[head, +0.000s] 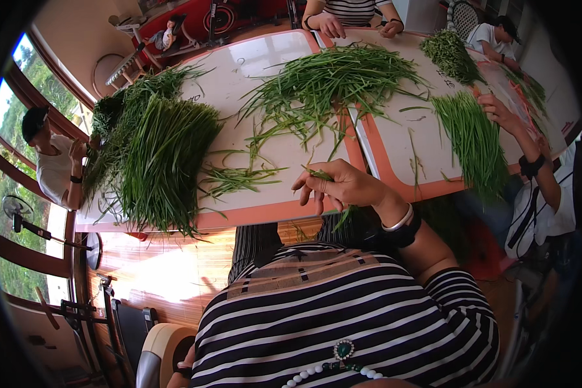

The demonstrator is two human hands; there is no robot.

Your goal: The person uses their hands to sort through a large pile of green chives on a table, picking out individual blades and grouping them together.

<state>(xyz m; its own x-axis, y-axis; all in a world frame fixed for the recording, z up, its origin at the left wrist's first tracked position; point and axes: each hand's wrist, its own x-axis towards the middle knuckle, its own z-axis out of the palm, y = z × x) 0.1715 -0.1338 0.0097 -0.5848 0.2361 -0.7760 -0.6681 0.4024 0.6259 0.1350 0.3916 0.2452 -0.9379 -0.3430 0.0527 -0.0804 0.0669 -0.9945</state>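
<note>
My right hand point(342, 183) is raised over the table's near edge, palm down, with a few short green blades point(318, 173) pinched at the fingertips and another blade under the palm. Part of my left hand point(186, 360) shows low on the left beside a chair's armrest; its fingers are mostly hidden. A thick bundle of long green chive-like leaves point(167, 160) lies left of my right hand, its lower ends over the table edge. Loose cut blades point(242, 179) lie between them. A wide tangled heap of leaves point(339, 72) lies farther back.
The white table point(271, 194) has an orange border and a seam. Another bundle point(473, 140) lies at the right, near a co-worker's hand point(499, 112). A greener heap point(451, 56) is at the back right. People sit at left, back and right. A chair armrest point(162, 344) stands low left.
</note>
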